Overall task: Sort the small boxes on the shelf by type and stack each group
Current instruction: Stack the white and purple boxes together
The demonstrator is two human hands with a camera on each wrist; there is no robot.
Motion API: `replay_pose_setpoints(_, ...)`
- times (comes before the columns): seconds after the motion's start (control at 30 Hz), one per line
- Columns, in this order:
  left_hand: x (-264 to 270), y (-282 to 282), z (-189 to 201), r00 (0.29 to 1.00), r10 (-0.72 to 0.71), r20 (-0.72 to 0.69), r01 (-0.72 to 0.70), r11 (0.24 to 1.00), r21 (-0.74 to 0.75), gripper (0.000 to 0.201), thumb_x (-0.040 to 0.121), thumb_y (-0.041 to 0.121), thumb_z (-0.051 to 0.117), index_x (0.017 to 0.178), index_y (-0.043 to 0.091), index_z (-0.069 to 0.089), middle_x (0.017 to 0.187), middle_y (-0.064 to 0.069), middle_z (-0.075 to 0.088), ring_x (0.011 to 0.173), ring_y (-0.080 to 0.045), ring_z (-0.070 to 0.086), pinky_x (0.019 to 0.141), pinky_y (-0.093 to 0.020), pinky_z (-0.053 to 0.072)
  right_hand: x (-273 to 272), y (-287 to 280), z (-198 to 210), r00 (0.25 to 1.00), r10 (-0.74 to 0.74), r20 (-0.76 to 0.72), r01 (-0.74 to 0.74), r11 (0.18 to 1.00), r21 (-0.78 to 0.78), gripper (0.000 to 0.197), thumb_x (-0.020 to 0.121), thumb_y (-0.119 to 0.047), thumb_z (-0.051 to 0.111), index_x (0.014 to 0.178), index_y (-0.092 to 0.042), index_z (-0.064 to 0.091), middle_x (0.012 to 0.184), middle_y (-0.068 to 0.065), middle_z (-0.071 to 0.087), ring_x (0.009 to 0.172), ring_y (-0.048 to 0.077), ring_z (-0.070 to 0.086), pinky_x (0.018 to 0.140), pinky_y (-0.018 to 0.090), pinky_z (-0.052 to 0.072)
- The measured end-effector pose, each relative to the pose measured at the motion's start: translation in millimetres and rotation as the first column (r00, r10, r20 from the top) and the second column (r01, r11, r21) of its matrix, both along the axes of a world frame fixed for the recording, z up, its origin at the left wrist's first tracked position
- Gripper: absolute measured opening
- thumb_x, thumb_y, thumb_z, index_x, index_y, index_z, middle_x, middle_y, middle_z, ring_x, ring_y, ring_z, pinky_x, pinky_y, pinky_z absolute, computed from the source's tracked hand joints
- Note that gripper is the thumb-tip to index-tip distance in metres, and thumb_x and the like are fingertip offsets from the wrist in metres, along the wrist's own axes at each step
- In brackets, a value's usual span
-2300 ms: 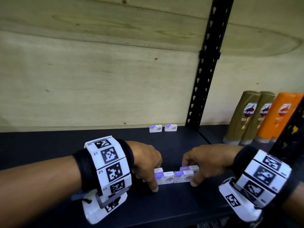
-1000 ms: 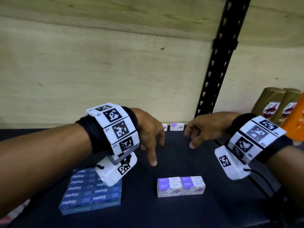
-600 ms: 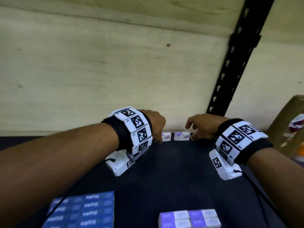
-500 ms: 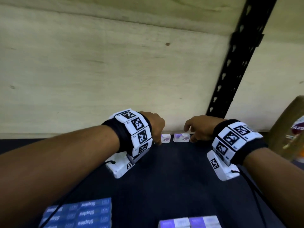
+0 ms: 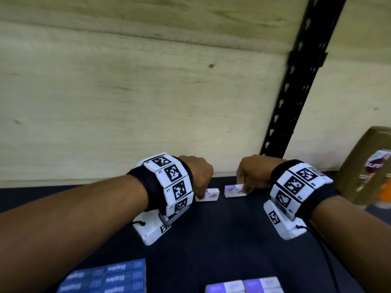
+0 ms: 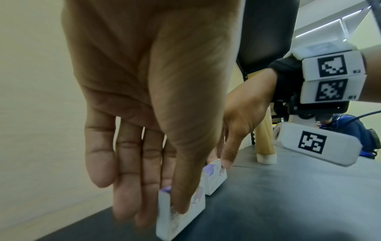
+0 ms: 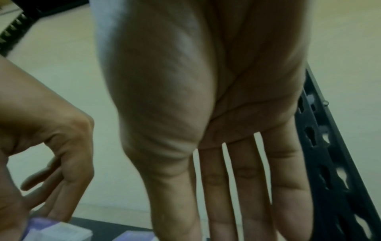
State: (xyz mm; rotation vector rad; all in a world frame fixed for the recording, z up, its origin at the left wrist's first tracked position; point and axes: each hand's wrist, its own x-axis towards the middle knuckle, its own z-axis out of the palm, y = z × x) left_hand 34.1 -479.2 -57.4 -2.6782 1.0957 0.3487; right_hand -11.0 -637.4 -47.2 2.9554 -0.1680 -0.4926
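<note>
The two white-and-purple boxes are looking like light, stiff card, so I judge each is best pinched across its narrow faces, thumb in front and fingers behind. In the middle of the head view, the left box point(image 5: 207, 195) is sitting on the shelf point(image 5: 222, 240) under the left hand point(image 5: 197, 176), which is pinching it. Just right of it, the right box point(image 5: 234, 190) is being pinched by the right hand point(image 5: 252, 174).
</note>
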Motion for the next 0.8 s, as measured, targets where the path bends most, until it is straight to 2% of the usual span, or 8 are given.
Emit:
replay_pose_setpoints(0.13, -28.0, 12.6, 1.7, 1.0, -0.02, -0.015, 0.021, 1.0, 0.01, 0.027, 0.089, 0.034, 0.069, 0.107, 0.015, 0.07, 0.096, 0.002, 0.063, 0.082, -0.017, 0.055, 0.068, -0.028, 0.044, -26.3, 8.5, 1.4, 1.0, 0.027, -0.005, -0.027, 0.999, 0.03, 0.026, 0.084, -0.029, 0.077, 0.107, -0.018, 0.073, 0.099, -0.001, 0.071, 0.094, 0.017, 0.063, 0.083, 0.027, 0.051)
replay_pose_setpoints(0.27, -58.5, 23.7, 5.7, 0.997, -0.065, -0.045, 0.067, 0.997, 0.043, 0.03, 0.092, 0.036, 0.065, 0.114, 0.016, 0.069, 0.112, 0.002, 0.066, 0.085, -0.014, 0.051, 0.072, -0.028, 0.042, -54.1, 16.9, 2.0, 0.999, 0.045, -0.021, -0.043, 0.997, 0.063, 0.027, 0.082, -0.031, 0.078, 0.105, -0.019, 0.073, 0.086, -0.007, 0.064, 0.092, 0.015, 0.062, 0.091, 0.031, 0.052)
replay_pose_setpoints(0.33, -73.6, 28.4, 7.4, 0.995, -0.089, -0.044, 0.092, 0.993, 0.076, 0.031, 0.094, 0.036, 0.062, 0.116, 0.015, 0.069, 0.113, 0.002, 0.066, 0.085, -0.013, 0.05, 0.07, -0.027, 0.04, -68.8, 20.4, 2.5, 0.998, 0.055, -0.043, -0.051, 0.995, 0.086, 0.024, 0.082, -0.031, 0.078, 0.103, -0.019, 0.074, 0.086, -0.008, 0.066, 0.093, 0.015, 0.064, 0.093, 0.032, 0.053)
replay_pose_setpoints(0.4, -85.8, 32.4, 8.1, 0.993, -0.105, -0.047, 0.109, 0.99, 0.088, 0.03, 0.094, 0.035, 0.061, 0.114, 0.015, 0.07, 0.108, 0.001, 0.069, 0.078, -0.011, 0.052, 0.061, -0.021, 0.04, -83.3, 22.5, 3.1, 0.996, 0.063, -0.062, -0.056, 0.992, 0.114, 0.022, 0.082, -0.031, 0.078, 0.101, -0.02, 0.076, 0.09, -0.007, 0.072, 0.096, 0.015, 0.066, 0.093, 0.033, 0.053)
replay_pose_setpoints(0.47, -95.9, 36.6, 8.3, 0.992, -0.099, -0.077, 0.106, 0.991, 0.085, 0.027, 0.094, 0.034, 0.061, 0.11, 0.014, 0.071, 0.097, 0.0, 0.071, 0.061, -0.006, 0.05, 0.051, -0.015, 0.037, -97.1, 23.8, 3.4, 0.995, 0.069, -0.068, -0.058, 0.987, 0.15, 0.02, 0.082, -0.03, 0.078, 0.1, -0.02, 0.077, 0.093, -0.006, 0.075, 0.095, 0.013, 0.068, 0.093, 0.033, 0.054)
replay_pose_setpoints(0.53, -102.6, 41.4, 7.9, 0.989, -0.081, -0.126, 0.089, 0.994, 0.059, 0.023, 0.093, 0.032, 0.063, 0.106, 0.015, 0.073, 0.094, 0.0, 0.074, 0.055, -0.003, 0.052, 0.055, -0.013, 0.039, -108.7, 24.1, 2.7, 0.994, 0.075, -0.077, -0.06, 0.981, 0.182, 0.019, 0.082, -0.028, 0.078, 0.1, -0.022, 0.078, 0.09, -0.008, 0.075, 0.095, 0.011, 0.068, 0.093, 0.032, 0.054)
replay_pose_setpoints(0.7, -113.8, 50.4, 3.7, 0.969, -0.036, -0.243, 0.038, 0.999, 0.005, 0.017, 0.09, 0.028, 0.065, 0.1, 0.017, 0.074, 0.074, 0.007, 0.07, 0.067, -0.008, 0.062, 0.067, -0.022, 0.05, -128.5, 18.5, -0.2, 0.992, 0.071, -0.104, -0.048, 0.976, 0.213, 0.016, 0.082, -0.026, 0.077, 0.098, -0.025, 0.078, 0.092, -0.007, 0.077, 0.093, 0.011, 0.071, 0.094, 0.034, 0.055)
replay_pose_setpoints(0.8, -119.6, 54.0, 2.8, 0.96, -0.042, -0.277, 0.039, 0.999, -0.014, 0.016, 0.089, 0.027, 0.066, 0.1, 0.018, 0.074, 0.063, 0.01, 0.064, 0.067, -0.007, 0.061, 0.063, -0.02, 0.048, -138.5, 14.9, 0.2, 0.991, 0.071, -0.114, -0.042, 0.971, 0.237, 0.015, 0.084, -0.025, 0.076, 0.099, -0.025, 0.078, 0.093, -0.008, 0.076, 0.093, 0.01, 0.071, 0.092, 0.029, 0.055)
